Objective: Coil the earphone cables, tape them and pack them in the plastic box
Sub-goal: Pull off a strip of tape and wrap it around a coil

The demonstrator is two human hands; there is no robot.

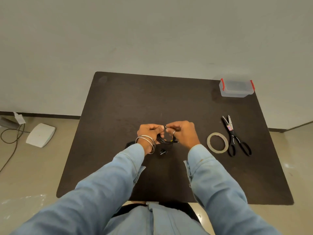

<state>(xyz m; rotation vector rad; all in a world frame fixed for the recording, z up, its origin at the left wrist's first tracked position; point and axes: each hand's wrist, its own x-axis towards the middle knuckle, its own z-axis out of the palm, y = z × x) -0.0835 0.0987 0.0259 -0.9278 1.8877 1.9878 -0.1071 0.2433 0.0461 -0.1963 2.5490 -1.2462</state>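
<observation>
A coil of black earphone cable (165, 139) hangs between my two hands above the middle of the dark table (169, 99). My left hand (149, 133) grips the left side of the coil, fingers curled round it. My right hand (183, 131) pinches the top of the coil next to my left thumb, where a small pale bit shows. An earbud end (163, 152) dangles below the coil near the table. The roll of clear tape (217, 142) lies flat to the right of my right hand. The clear plastic box (236, 88) with red clips stands at the far right corner, lid on.
Black-handled scissors (234, 136) lie just right of the tape roll, blades pointing away. Another dark object (129, 144) shows partly behind my left wrist. On the floor to the left lie a white flat device (40, 134) and a black cord (11, 138).
</observation>
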